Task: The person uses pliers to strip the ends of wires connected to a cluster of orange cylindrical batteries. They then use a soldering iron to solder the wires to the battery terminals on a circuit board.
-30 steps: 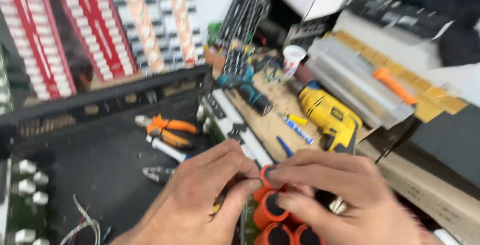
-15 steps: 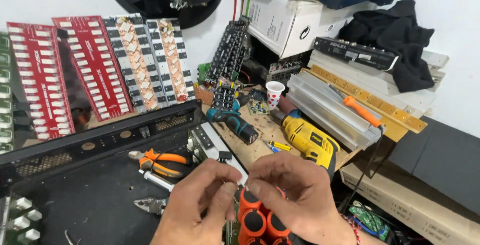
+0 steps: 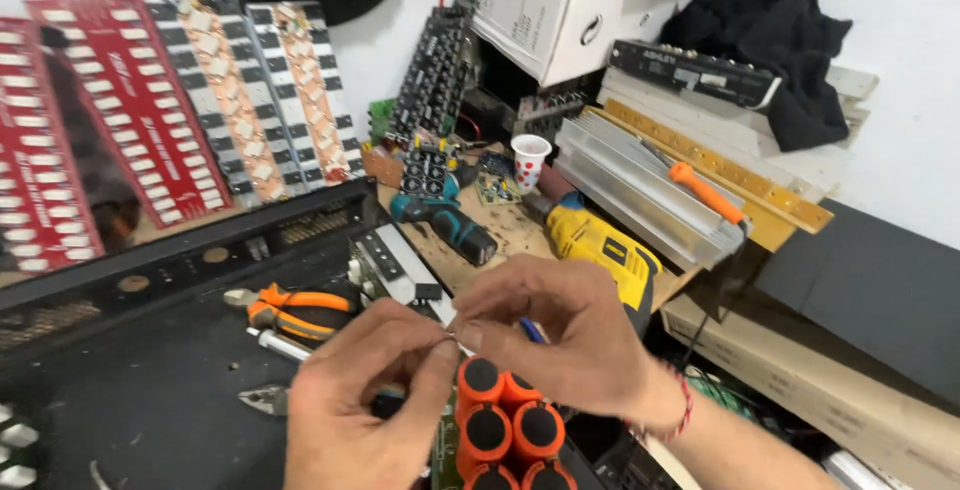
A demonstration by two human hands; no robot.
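Observation:
My left hand (image 3: pixel 365 400) and my right hand (image 3: pixel 560 335) meet fingertip to fingertip just above a circuit board that carries several orange capacitors with black tops (image 3: pixel 505 425). Both hands pinch something small and thin between thumb and forefinger at about the same spot; it is too small to name. A red string band sits on my right wrist. The board lies under my hands at the bottom middle, mostly hidden by them.
Orange-handled pliers (image 3: pixel 295 310) lie on the black chassis (image 3: pixel 130 390) to the left. Behind are a teal driver (image 3: pixel 445 225), a yellow drill (image 3: pixel 600 245), a dotted paper cup (image 3: pixel 529 160), an orange-handled screwdriver (image 3: pixel 705 190) on a ribbed heatsink, and red and white circuit boards (image 3: pixel 130 110) against the wall.
The view has lifted and pulled back, so more of the bench and wall shows. My hands have stayed together over the capacitors, fingertips now pinched closer.

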